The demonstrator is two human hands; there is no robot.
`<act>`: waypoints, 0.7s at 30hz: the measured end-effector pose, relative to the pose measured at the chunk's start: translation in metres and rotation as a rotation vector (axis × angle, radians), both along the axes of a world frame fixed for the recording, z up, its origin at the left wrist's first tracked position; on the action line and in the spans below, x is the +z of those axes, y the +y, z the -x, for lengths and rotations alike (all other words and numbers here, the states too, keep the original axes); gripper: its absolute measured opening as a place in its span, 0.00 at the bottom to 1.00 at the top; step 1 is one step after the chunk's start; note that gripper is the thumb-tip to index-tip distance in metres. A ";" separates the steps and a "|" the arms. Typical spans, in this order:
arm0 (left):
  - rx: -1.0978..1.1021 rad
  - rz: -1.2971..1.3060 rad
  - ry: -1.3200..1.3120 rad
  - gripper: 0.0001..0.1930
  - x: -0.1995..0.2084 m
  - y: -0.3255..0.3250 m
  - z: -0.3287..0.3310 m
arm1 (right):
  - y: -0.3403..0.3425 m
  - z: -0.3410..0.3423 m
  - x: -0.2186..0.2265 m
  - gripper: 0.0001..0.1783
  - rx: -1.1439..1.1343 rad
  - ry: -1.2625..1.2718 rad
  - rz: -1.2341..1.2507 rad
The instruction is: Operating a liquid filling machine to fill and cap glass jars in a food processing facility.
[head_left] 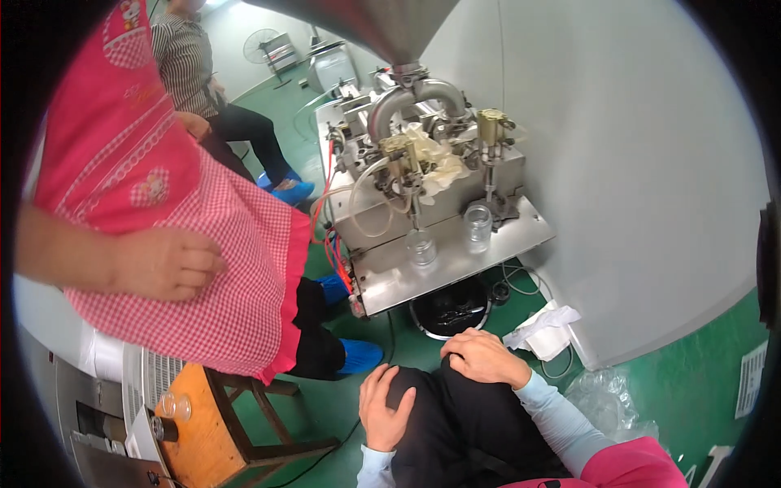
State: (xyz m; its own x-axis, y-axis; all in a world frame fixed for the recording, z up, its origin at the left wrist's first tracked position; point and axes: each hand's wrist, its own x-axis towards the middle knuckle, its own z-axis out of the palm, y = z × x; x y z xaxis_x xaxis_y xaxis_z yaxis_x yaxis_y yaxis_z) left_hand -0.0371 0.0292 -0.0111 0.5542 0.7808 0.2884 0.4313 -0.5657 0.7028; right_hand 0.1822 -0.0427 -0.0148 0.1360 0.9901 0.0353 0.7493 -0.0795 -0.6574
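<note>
My left hand [386,408] rests on my left knee with its fingers spread and the thumb apart, holding nothing. On my other knee lies my right hand [482,356], its fingers bent loosely over the dark trousers and nothing visible in it. Ahead of both hands stands a steel filling machine [443,224] with a large hopper [386,24] above. One clear jar [421,248] stands on its metal shelf under the left nozzle. A second clear jar [478,226] is below the right nozzle. Neither hand touches the machine or the jars.
A person in a pink checked apron [203,268] stands close on the left; another in a striped shirt [183,61] is farther back. A wooden stool [199,423] bears clear jars [176,405]. A black bucket [450,309] sits under the shelf. Plastic bags [606,398] lie at right.
</note>
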 end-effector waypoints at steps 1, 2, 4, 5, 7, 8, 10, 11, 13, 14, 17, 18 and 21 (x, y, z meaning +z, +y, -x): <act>-0.005 0.000 0.007 0.22 0.000 0.000 -0.001 | -0.003 -0.002 0.000 0.16 -0.013 0.000 -0.001; -0.012 -0.001 0.008 0.22 -0.001 0.000 -0.003 | -0.004 -0.003 0.000 0.16 -0.016 0.006 0.006; -0.017 0.009 0.016 0.22 0.002 0.000 -0.003 | -0.004 -0.002 0.003 0.16 -0.008 0.019 0.018; -0.010 0.011 0.022 0.22 0.003 0.000 -0.003 | -0.003 -0.002 0.004 0.16 -0.010 0.017 0.030; -0.013 0.025 0.025 0.22 0.005 0.002 -0.002 | -0.002 -0.001 0.006 0.16 -0.013 0.018 0.046; -0.011 0.029 0.029 0.22 0.006 0.002 -0.002 | -0.002 -0.001 0.006 0.16 -0.014 0.022 0.040; -0.010 0.032 0.032 0.22 0.007 0.005 -0.001 | 0.001 -0.001 0.008 0.16 -0.014 0.031 0.038; -0.009 0.036 0.036 0.22 0.008 0.006 -0.001 | 0.002 -0.001 0.010 0.15 0.001 0.029 0.040; -0.011 0.031 0.035 0.22 0.007 0.007 -0.002 | 0.003 -0.002 0.011 0.14 0.014 0.024 0.043; -0.013 0.033 0.035 0.22 0.007 0.008 -0.003 | 0.004 -0.003 0.010 0.15 0.013 0.028 0.050; -0.015 0.039 0.030 0.22 0.010 0.009 -0.004 | 0.006 -0.004 0.011 0.15 0.008 0.028 0.055; -0.014 0.042 0.029 0.22 0.010 0.010 -0.005 | 0.006 -0.004 0.010 0.15 0.005 0.025 0.050; -0.017 0.043 0.022 0.22 0.011 0.010 -0.004 | 0.006 -0.004 0.010 0.15 0.010 0.018 0.051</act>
